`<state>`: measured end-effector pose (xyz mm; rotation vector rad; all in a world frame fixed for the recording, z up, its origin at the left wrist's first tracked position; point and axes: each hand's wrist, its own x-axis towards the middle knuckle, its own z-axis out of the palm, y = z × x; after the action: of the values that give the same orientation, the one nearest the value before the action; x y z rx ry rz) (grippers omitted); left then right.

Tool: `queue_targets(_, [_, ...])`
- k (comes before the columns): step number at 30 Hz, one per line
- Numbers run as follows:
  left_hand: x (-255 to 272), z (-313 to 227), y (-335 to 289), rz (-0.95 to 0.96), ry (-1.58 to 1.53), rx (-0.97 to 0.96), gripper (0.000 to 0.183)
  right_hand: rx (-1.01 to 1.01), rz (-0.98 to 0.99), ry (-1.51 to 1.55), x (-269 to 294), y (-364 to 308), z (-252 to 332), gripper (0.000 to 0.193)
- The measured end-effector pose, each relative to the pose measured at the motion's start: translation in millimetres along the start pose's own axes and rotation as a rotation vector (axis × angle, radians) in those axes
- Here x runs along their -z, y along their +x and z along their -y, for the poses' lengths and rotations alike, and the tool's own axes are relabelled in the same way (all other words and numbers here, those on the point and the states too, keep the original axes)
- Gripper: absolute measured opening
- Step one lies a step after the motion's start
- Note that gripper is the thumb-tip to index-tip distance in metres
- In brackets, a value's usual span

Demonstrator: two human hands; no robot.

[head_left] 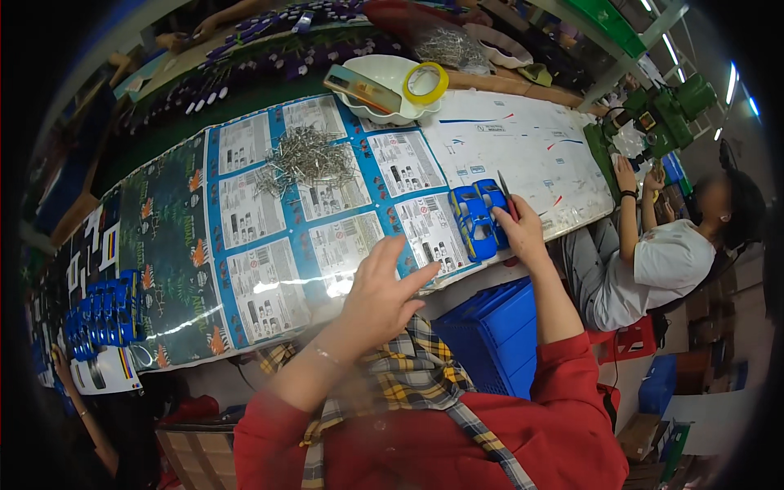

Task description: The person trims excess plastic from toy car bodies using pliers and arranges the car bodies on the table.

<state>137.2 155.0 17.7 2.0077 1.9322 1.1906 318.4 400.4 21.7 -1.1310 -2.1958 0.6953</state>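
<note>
My left hand (380,284) hovers over the near edge of the table with its fingers spread and nothing in it. At the right, my right hand (521,232) is closed round a slim, pointed, dark tool (504,189), whose tip points away from me; its exact kind is unclear. The fingers of that hand also rest against the blue toy car bodies (475,214), which lie side by side on the printed sheets (331,243). Farther off, to the left of the cars, a loose heap of small metal pins (306,160) lies on the same sheets.
At the back stands a white scalloped bowl (377,69) with a yellow tape roll (425,83) and a flat box (362,90). Several blue toy cars (106,314) are lined up far left, beside another person's hand. A blue crate (490,335) sits below; a seated co-worker (670,257) is right.
</note>
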Motion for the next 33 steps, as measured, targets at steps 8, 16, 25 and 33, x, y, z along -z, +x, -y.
queue_targets(8, [3.8,16.9,-1.0,-0.032,0.021,0.147,0.055,0.131,0.314,0.224,-59.9,-36.4,73.1,0.033])
queue_targets(16, [75.2,61.7,-76.9,-0.412,0.312,0.442,0.04,0.403,0.604,0.308,-139.9,-73.7,177.0,0.028])
queue_targets(25, [136.2,73.6,-113.2,-0.399,0.399,0.728,0.04,0.629,0.464,-0.158,-142.9,-25.1,202.3,0.023])
queue_targets(33, [153.8,106.1,-135.4,-0.792,-0.979,0.723,0.041,0.853,0.45,-0.646,-141.2,25.0,200.2,0.028])
